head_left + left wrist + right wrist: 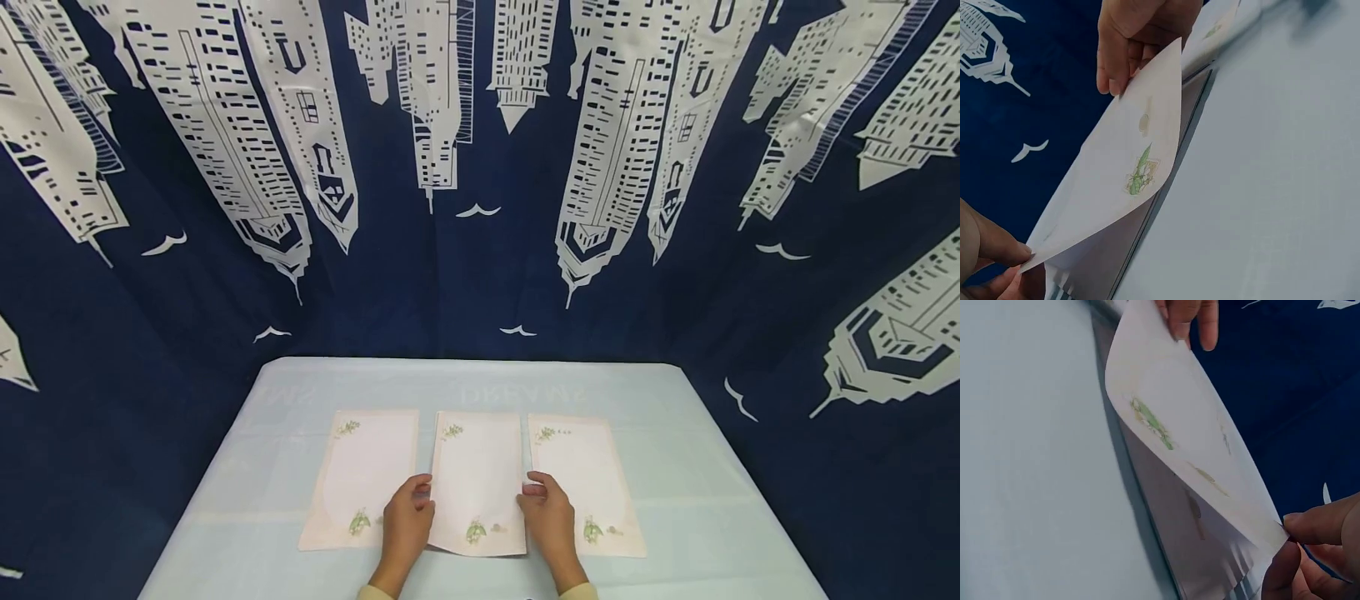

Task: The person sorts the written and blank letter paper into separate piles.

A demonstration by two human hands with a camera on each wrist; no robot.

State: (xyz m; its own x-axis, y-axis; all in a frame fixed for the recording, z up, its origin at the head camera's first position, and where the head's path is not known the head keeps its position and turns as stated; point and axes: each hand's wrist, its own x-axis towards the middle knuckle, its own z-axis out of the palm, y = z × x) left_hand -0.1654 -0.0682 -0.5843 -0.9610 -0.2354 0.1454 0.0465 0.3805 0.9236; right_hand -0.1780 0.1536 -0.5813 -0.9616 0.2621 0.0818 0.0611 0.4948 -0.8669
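Observation:
A sheet of pale pink stationery paper (477,475) with small green plant prints lies between two similar sheets, its near edge bowed up. My left hand (407,521) pinches its left edge between thumb and fingers; the left wrist view shows the thumb on top at the paper's rim. On the opposite edge, my right hand (550,521) pinches the paper likewise, as the right wrist view confirms. Beneath the raised sheet, another paper surface (1166,519) shows, partly hidden. The left sheet (367,483) and the right sheet (581,475) lie flat, partly behind the hands.
A pale, whitish table (712,517) carries the papers, with faint mirrored lettering near its far edge. Behind and around it hangs a dark blue cloth (420,292) printed with white upside-down buildings and birds.

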